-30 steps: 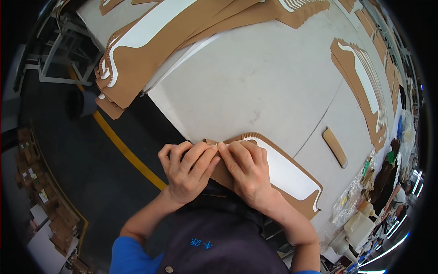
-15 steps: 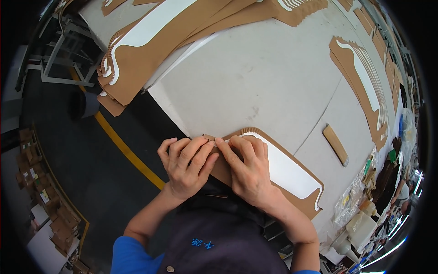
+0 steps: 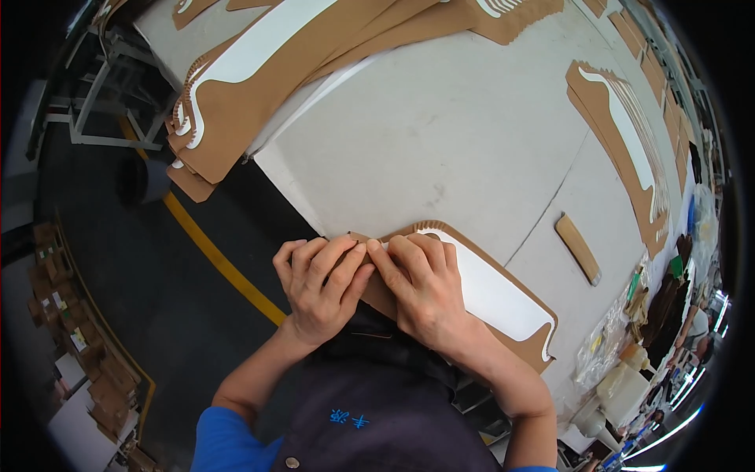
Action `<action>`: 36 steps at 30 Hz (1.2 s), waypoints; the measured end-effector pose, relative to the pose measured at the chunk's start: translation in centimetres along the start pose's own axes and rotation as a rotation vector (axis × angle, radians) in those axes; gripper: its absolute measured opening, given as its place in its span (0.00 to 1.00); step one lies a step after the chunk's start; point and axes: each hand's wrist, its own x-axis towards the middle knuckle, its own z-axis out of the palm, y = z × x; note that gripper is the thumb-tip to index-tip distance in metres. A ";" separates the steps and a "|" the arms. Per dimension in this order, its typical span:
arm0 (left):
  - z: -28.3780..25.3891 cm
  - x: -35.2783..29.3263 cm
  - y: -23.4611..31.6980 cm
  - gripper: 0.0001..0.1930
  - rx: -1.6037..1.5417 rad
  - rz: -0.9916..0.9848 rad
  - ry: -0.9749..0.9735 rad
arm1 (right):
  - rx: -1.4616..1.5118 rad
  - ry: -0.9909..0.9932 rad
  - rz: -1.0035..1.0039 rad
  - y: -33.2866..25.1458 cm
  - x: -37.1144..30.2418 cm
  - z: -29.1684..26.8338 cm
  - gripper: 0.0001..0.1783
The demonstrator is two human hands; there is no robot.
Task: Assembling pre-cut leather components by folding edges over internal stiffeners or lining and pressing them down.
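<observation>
At the table's near edge lies a brown leather-like piece (image 3: pixel 503 295) with a white panel on it and a row of small pleats along its far-left corner. My left hand (image 3: pixel 322 283) is closed, thumb and fingers pinching the piece's left end. Beside it, my right hand (image 3: pixel 425 287) has its thumb and index finger pressed together on the same end, almost touching the left fingertips. The other right fingers are curled over the piece. Both hands hide most of the pinched edge.
Similar brown-and-white pieces (image 3: pixel 275 86) overlap in a pile at the far left, and more (image 3: pixel 625 149) lie fanned on the right. A tan wooden-looking bar (image 3: pixel 578 248) rests on the grey table (image 3: pixel 417 149). At right stand plastic bags and a whitish container (image 3: pixel 624 393).
Both hands stay at the same end of the piece. My right hand has shifted very slightly left, and the fingertips have moved a little along the edge.
</observation>
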 end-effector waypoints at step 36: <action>-6.3 18.3 -7.5 0.08 -0.672 -0.404 -0.320 | -0.241 0.613 -0.058 10.0 8.7 -17.7 0.20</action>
